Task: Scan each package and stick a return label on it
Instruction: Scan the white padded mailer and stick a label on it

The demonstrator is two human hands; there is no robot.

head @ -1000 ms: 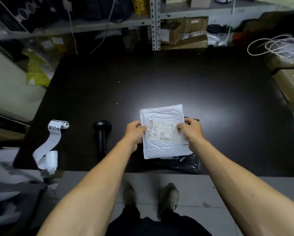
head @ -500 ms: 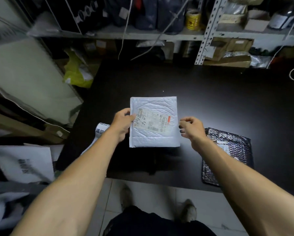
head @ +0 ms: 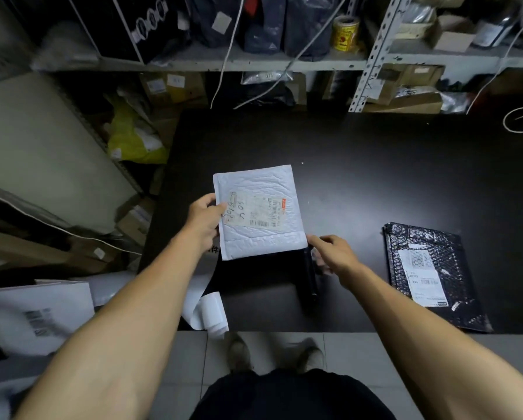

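A person stands at a black desk [head: 375, 165], seen from above, both bare forearms reaching forward.

At the far left, off the desk, lies a white parcel [head: 39, 316] with a blurred barcode. A strip of white return labels [head: 208, 310] curls over the near left edge of the desk, partly rolled.

The left hand [head: 204, 219] holds a white bubble mailer [head: 258, 212] by its left edge. The thumb lies on top, touching the left end of the shipping label [head: 255, 212], and the other fingers are curled underneath, out of sight. The mailer is roughly square and quilted, raised above the near part of the desk and casting a dark shadow below it. Its label is pale and worn, with handwritten marks at the left and barcodes at the right.

The right hand [head: 334, 257] sits at the mailer's near right corner. Its fingers are loosely curled and slightly apart, the tips reaching down to a black handheld scanner [head: 308, 277] lying on the desk just beneath. Whether they grip it cannot be told.

Well to the right, a black bubble mailer [head: 433, 274] lies flat on the desk, bearing a white label.
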